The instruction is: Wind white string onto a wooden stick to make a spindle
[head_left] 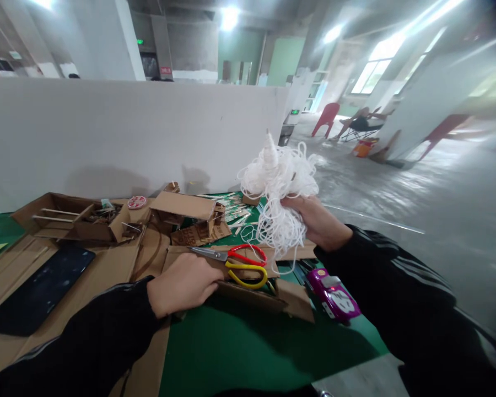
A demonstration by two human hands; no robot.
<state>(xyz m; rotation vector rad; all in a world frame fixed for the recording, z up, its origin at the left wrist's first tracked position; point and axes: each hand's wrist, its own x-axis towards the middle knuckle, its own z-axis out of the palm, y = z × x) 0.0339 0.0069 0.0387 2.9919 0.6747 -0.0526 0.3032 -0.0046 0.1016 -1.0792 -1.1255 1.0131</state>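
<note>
A tangled bundle of white string (287, 176) is raised above the table in my right hand (314, 220), whose fingers are closed around its side. A pointed cone wound with the same white string rises from its top, and loose loops hang down. My left hand (186, 284) is curled over the edge of a cardboard box (252, 298), the fingertips partly hidden. Scissors (221, 255) with one red and one yellow handle rest on that box, the blades just beyond my left knuckles.
Farther left are an open cardboard box (53, 215) with sticks, a dark flat panel (37, 289) and a red-and-white round item (136, 202). Loose sticks (235, 209) lie at the back. A purple device (334, 295) sits below my right forearm. A white partition (128, 132) stands behind.
</note>
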